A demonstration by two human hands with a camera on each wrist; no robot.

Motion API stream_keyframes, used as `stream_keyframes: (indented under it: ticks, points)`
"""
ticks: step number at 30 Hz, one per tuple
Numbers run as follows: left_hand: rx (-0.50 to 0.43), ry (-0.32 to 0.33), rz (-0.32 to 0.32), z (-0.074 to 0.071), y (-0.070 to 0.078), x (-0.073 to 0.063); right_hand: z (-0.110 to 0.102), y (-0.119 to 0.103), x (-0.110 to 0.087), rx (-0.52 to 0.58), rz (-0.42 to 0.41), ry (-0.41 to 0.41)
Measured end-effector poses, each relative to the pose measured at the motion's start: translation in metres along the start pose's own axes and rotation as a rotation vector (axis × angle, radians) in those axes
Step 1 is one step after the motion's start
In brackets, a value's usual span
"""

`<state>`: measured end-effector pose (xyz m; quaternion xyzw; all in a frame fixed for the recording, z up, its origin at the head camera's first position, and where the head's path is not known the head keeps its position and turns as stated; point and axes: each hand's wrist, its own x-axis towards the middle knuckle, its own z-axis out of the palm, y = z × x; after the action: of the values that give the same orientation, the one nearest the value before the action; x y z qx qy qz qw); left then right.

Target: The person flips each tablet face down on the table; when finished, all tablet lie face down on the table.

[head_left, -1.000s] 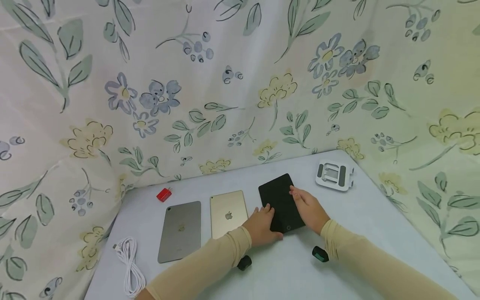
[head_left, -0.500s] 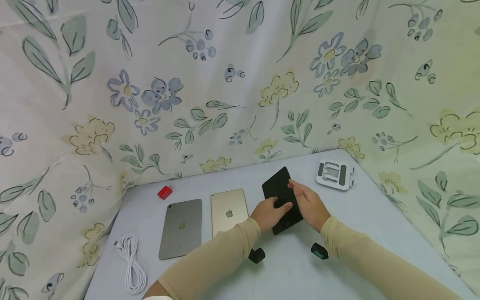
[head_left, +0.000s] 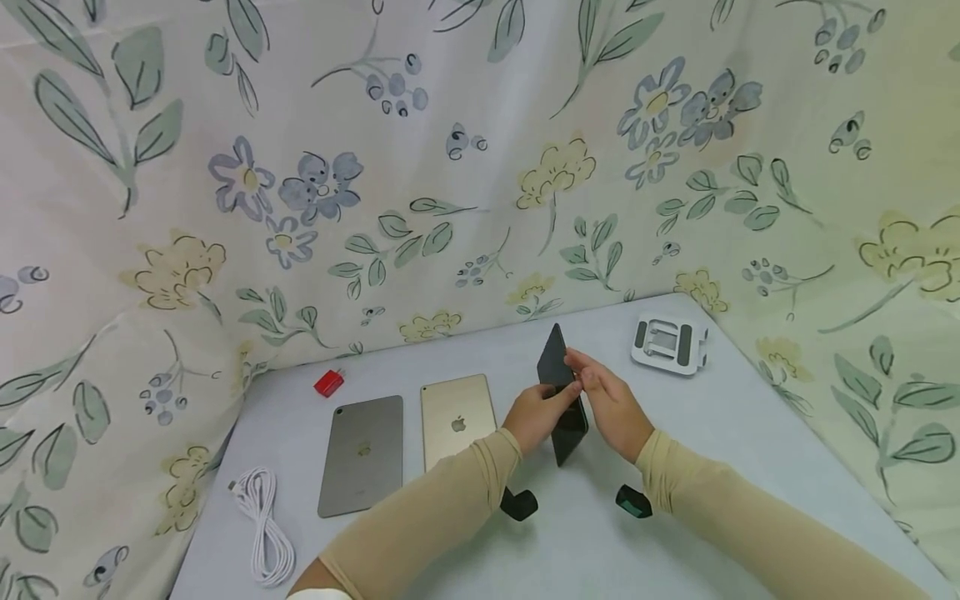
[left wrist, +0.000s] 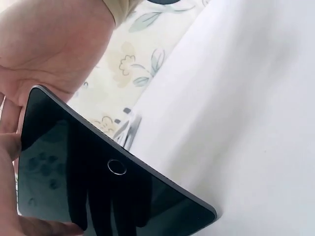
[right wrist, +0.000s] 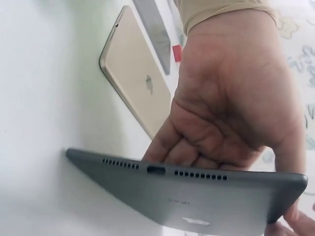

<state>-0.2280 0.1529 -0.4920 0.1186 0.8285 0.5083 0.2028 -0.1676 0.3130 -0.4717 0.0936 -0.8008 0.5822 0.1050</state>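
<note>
A dark grey tablet (head_left: 573, 435) stands almost upright on edge over the white table, between both hands. My left hand (head_left: 536, 417) grips it, fingers on the black screen and thumb along the upper edge. The left wrist view shows its screen with a round home button (left wrist: 117, 167). In the right wrist view, its grey back and charging port (right wrist: 156, 170) face the right hand. My right hand (head_left: 618, 410) is beside the tablet with fingers extended, fingertips touching its far upper edge. In the left wrist view, the right palm (left wrist: 49, 44) is behind the tablet.
Left of the hands, a gold tablet (head_left: 457, 421) and a grey tablet (head_left: 363, 458) lie back up. A red charger plug (head_left: 328, 383) and a coiled white cable (head_left: 266, 533) are further left. A white folding stand (head_left: 684, 348) sits back right. A floral curtain (head_left: 480, 183) hangs behind.
The dark tablet has tipped up from lying screen up to nearly upright, its right side raised. My left hand has moved from resting on the screen to gripping it.
</note>
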Motion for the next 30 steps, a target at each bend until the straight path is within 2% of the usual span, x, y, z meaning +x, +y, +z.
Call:
stream_keyframes:
  ticks: [3, 8, 13, 18, 22, 25, 30]
  points:
    - [-0.081, 0.01, 0.004, -0.002, 0.001, -0.002, 0.002, 0.001, 0.002, 0.056, -0.018, -0.028]
    - [-0.153, 0.085, 0.064, -0.007, 0.001, -0.008, 0.006, 0.01, 0.006, 0.08, 0.0, -0.032]
    - [-0.162, 0.142, 0.164, -0.015, -0.004, -0.016, 0.01, 0.024, 0.004, -0.009, 0.114, -0.05]
    - [-0.115, 0.199, 0.255, -0.027, -0.011, -0.023, 0.018, 0.038, 0.003, -0.111, 0.241, -0.16]
    - [-0.088, 0.235, 0.248, -0.035, -0.017, -0.029, 0.028, 0.048, 0.002, -0.125, 0.276, -0.246]
    - [-0.076, 0.25, 0.222, -0.041, -0.02, -0.032, 0.035, 0.052, 0.001, -0.132, 0.263, -0.27]
    - [-0.064, 0.227, 0.169, -0.047, -0.025, -0.032, 0.039, 0.054, 0.001, -0.2, 0.254, -0.294]
